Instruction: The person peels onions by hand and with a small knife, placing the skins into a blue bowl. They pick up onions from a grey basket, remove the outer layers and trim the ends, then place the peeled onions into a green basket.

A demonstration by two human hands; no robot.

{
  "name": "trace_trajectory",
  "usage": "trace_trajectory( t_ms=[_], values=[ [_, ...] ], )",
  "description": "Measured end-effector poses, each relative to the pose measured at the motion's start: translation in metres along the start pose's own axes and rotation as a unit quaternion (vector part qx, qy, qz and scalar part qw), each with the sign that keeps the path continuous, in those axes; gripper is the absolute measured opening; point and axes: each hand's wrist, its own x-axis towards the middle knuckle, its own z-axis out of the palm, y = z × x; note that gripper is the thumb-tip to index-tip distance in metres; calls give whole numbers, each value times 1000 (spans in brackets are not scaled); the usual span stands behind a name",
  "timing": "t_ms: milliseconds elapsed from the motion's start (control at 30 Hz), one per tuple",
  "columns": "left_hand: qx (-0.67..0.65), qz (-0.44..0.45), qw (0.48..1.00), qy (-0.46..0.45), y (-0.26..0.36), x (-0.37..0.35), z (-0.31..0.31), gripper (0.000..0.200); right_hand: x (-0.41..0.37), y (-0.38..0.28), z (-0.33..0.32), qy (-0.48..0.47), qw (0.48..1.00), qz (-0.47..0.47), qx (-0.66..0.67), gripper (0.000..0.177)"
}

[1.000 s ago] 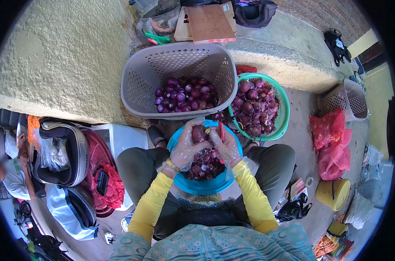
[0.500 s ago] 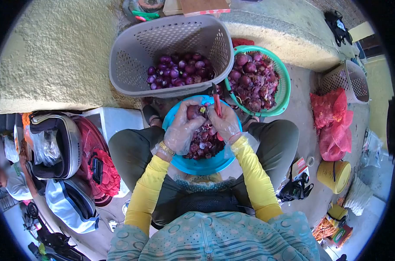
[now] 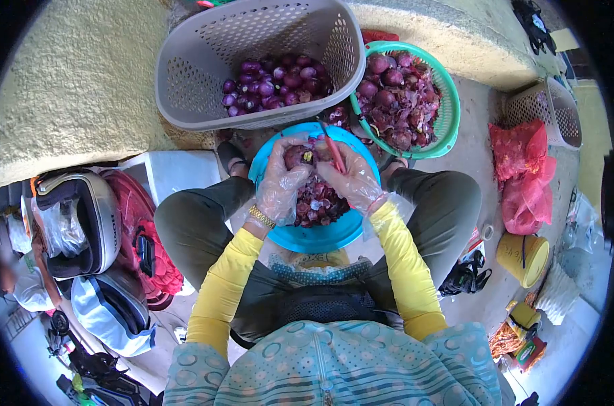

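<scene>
A dark red onion [image 3: 298,158] with a pale cut spot is gripped in my left hand [image 3: 282,177], which wears a clear plastic glove. My right hand [image 3: 351,180], gloved too, is closed around a red-handled knife [image 3: 335,154], its dark blade pointing up and away from me. Both hands are close together over a blue basin [image 3: 300,240] between my knees. Onion skins and scraps [image 3: 318,203] lie in the basin. Beyond it, peeled purple onions [image 3: 273,84] sit in a grey perforated basket [image 3: 205,124].
A green basket [image 3: 447,139] of unpeeled onions and loose skins stands at the right. Red mesh sacks [image 3: 525,183] and a yellow bucket [image 3: 523,260] are further right. Left of me are a white box [image 3: 182,176] and helmets [image 3: 84,227]. Another person [image 3: 30,287] is at the far left.
My view has tilted, so the baskets and basin appear higher. My right hand has shifted slightly away from the onion with the knife. The left hand keeps hold of the onion.
</scene>
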Motion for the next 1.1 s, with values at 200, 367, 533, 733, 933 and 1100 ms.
trace_trajectory(
  t_ms=[200,367,533,733,933,1100],
  values=[
    [18,21,1000,-3,-16,-1,-2,41,1,15,5,14,997,-39,-70,59],
    [-20,-48,997,65,-10,0,5,32,3,31,6,14,998,-27,-56,61],
    [-31,-11,997,73,-11,5,7,29,4,23,11,15,998,-54,-27,62],
    [38,30,999,11,-7,6,4,21,2,12,6,-19,1000,2,-17,52],
    [109,86,990,-25,-10,6,5,23,4,21,1,66,986,-8,-154,28],
    [173,59,983,-32,-8,3,8,34,8,21,1,130,957,-107,-237,17]
  ],
)
